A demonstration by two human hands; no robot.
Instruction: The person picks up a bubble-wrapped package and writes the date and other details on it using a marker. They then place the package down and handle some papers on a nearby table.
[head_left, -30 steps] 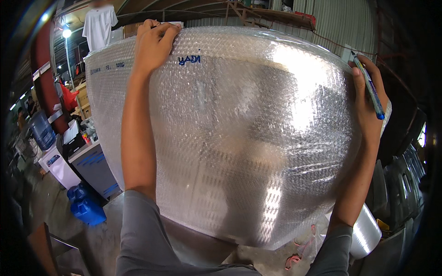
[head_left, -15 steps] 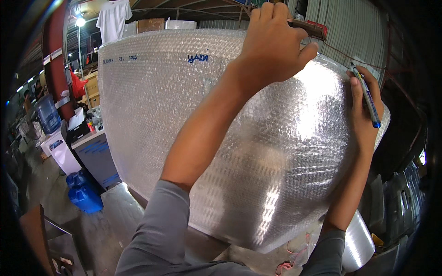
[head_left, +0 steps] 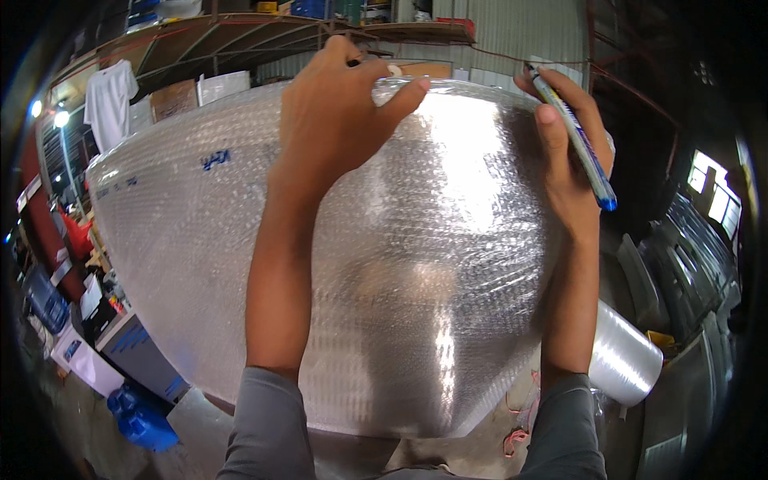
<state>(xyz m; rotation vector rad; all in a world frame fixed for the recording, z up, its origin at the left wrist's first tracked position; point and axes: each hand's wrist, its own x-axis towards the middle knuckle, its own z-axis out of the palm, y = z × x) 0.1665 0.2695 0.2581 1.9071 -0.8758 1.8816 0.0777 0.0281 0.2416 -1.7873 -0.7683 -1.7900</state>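
A large bulky item under clear bubble wrap (head_left: 216,264) fills the middle, with blue handwriting at its upper left. My left hand (head_left: 332,120) is at the wrap's top edge, fingers curled and thumb held apart. Between its fingers shows a small dark thing that I cannot make out. At the upper right, my right hand (head_left: 576,144) grips a marker (head_left: 578,138) with a pale barrel. The marker's blue end points down toward the wrist and its dark tip points up, clear of the wrap.
A shiny plastic-wrap roll (head_left: 628,352) lies low on the right, with pink string (head_left: 514,442) nearby. At the left are a blue jug (head_left: 142,420), a grey cabinet (head_left: 144,352) and a water dispenser (head_left: 84,360). A white shirt (head_left: 110,100) hangs behind.
My view has swung right, so the wrapped item and handwriting now sit further left. My right hand still holds the marker, and my left hand remains by the top edge.
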